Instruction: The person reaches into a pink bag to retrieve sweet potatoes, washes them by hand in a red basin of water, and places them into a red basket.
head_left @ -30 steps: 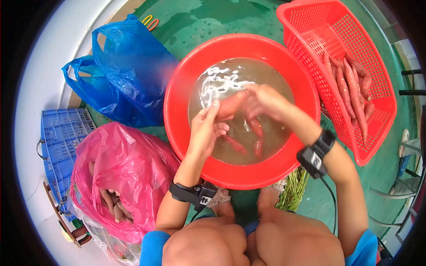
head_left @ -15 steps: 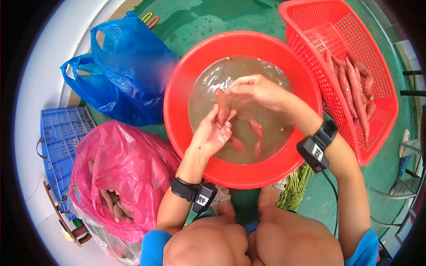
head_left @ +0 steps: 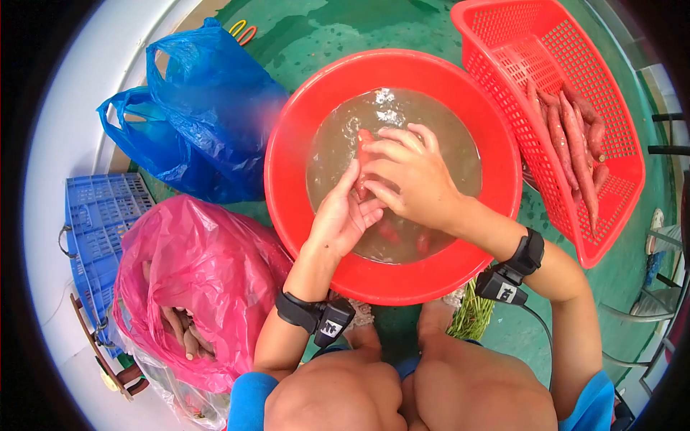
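Note:
A reddish sweet potato (head_left: 365, 136) is held upright above muddy water in a red basin (head_left: 388, 284). My left hand (head_left: 341, 215) is closed on it from the left and below. From the right, my right hand (head_left: 413, 172) reaches over it, thumb and some fingertips on its skin and the other fingers spread; these fingers hide much of it. More sweet potatoes (head_left: 389, 231) lie blurred under the water, partly covered by my hands.
On the right, a red perforated basket (head_left: 503, 136) holds several sweet potatoes (head_left: 571, 144). A pink bag (head_left: 208, 251) of unwashed-looking roots (head_left: 188, 334) and a blue plastic bag (head_left: 215, 108) stand left, beside a blue crate (head_left: 97, 230). Green stalks (head_left: 472, 309) lie near my foot.
My right hand has turned over and come down onto the sweet potato, its fingers now spread across it. My left hand keeps its hold in nearly the same place.

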{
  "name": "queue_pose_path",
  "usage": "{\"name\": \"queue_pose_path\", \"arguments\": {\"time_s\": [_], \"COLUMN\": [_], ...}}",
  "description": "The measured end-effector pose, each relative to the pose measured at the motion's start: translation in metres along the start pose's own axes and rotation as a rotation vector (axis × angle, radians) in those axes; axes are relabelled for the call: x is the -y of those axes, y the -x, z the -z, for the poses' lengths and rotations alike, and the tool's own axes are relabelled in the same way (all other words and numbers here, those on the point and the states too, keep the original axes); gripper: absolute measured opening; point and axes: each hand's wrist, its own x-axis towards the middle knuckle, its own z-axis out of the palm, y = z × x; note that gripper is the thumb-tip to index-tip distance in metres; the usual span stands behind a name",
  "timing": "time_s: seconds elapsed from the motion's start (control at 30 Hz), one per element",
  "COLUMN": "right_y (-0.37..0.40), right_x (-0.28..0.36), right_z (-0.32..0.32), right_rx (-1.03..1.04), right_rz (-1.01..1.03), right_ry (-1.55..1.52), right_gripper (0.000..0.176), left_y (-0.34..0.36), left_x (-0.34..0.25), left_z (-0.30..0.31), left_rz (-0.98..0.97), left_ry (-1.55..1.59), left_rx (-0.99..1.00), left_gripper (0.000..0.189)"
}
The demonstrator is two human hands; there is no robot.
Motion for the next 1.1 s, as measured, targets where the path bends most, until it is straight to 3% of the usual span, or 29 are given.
{"name": "queue_pose_path", "arguments": {"time_s": [0.3, 0.63, 0.73, 0.8, 0.83, 0.9, 0.93, 1.0, 1.03, 1.07, 1.1], "right_y": [0.008, 0.008, 0.000, -0.005, -0.006, -0.003, 0.004, 0.020, 0.023, 0.026, 0.027], "right_x": [-0.001, -0.001, -0.007, -0.018, -0.028, -0.055, -0.071, -0.097, -0.097, -0.095, -0.089], "right_z": [-0.003, 0.005, 0.009, 0.014, 0.014, 0.004, -0.008, -0.034, -0.038, -0.042, -0.045], "right_rx": [-0.024, -0.053, -0.156, -0.317, -0.317, -0.124, -0.126, 0.160, 0.158, 0.365, 0.573], "right_rz": [0.050, -0.039, -0.091, -0.360, -0.360, -0.657, -0.658, -0.565, -0.566, -0.602, -0.634], "right_ry": [-0.004, -0.007, -0.013, -0.275, -0.274, -0.302, -0.300, 0.402, 0.404, 0.424, 0.442], "right_gripper": [0.009, 0.011, 0.011, 0.010, 0.010, 0.019, 0.019, 0.042, 0.042, 0.053, 0.064], "left_y": [0.004, 0.002, 0.004, 0.005, 0.005, 0.004, 0.004, 0.003, 0.002, 0.003, 0.005], "left_x": [-0.003, -0.002, -0.005, -0.006, -0.007, -0.007, -0.006, -0.004, -0.003, -0.002, -0.001], "left_z": [-0.006, -0.006, -0.006, -0.005, -0.005, -0.005, -0.004, -0.005, -0.005, -0.008, -0.012], "left_rz": [-0.046, -0.057, -0.057, -0.072, -0.086, -0.095, -0.104, -0.139, -0.177, -0.179, -0.300], "left_ry": [-0.057, -0.056, -0.046, -0.036, -0.027, -0.020, -0.013, -0.032, -0.050, -0.050, -0.197], "left_rx": [-0.025, -0.078, -0.067, -0.095, -0.120, -0.115, -0.113, -0.115, -0.118, -0.117, -0.172], "left_gripper": [0.036, 0.047, 0.041, 0.041, 0.041, 0.040, 0.040, 0.043, 0.046, 0.046, 0.052]}}
